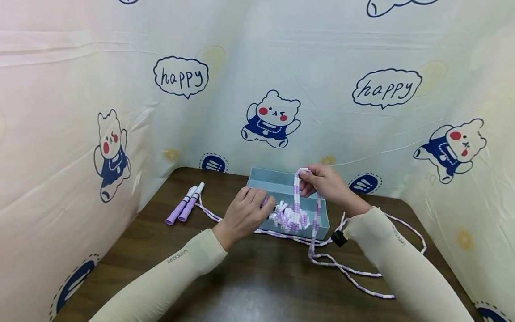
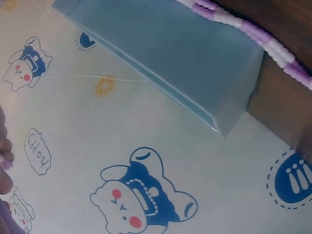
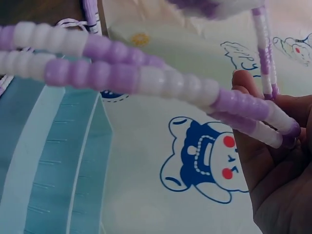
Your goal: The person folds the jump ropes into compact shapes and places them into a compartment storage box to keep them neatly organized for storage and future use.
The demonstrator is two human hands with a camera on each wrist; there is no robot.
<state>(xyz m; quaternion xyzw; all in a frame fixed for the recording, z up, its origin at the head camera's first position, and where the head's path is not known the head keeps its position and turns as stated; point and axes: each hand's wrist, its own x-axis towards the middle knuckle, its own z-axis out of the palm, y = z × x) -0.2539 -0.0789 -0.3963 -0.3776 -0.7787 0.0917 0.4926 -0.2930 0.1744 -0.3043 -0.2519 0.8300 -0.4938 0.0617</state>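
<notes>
- Over the tabletop (image 1: 249,286), across the light blue box (image 1: 273,179) as the head view has it, a purple-and-white beaded bundle (image 1: 293,219) is held up between the two hands.
- The left hand (image 1: 245,212) has its grip curled round the near end of the beaded bundle, a bit of purple showing by the thumb.
- The right hand (image 1: 327,183) pinches a raised loop (image 1: 297,188) of beaded strand; its grip is closed on the strand, which drops one way to the bundle, the other way toward the tabletop.
- Beaded strands (image 1: 350,270) trail in curves at the right, passing beneath the right arm.
- More doubled strand runs along the near side of the box.
- Two purple-and-white handles (image 1: 193,201) lie side by side at the left of the tabletop, well apart from the box.
- A printed cloth (image 1: 225,116) with bears and "happy" bubbles stands behind.
</notes>
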